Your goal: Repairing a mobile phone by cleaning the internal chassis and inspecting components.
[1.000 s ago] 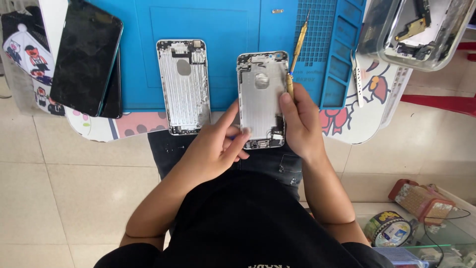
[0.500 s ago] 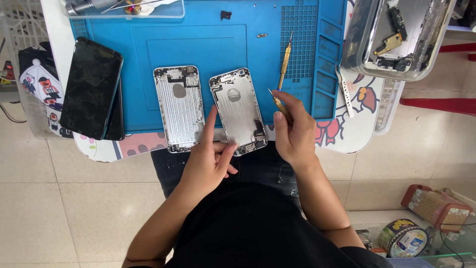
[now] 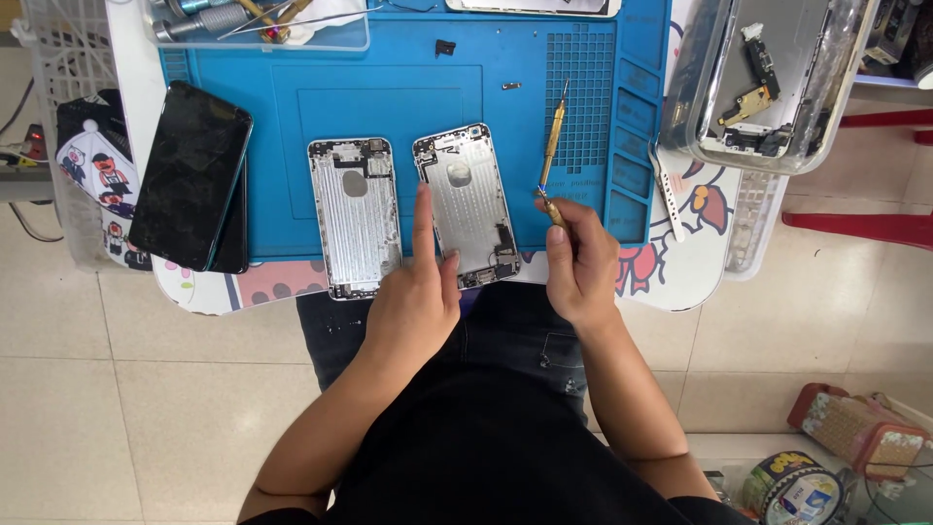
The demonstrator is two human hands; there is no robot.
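On the blue mat (image 3: 292, 117), two phone housings (image 3: 355, 216) above tiled floor (image 3: 117, 389).

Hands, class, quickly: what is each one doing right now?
Left hand: open, index finger resting on the right-hand phone housing.
Right hand: closed, holding a small screwdriver.
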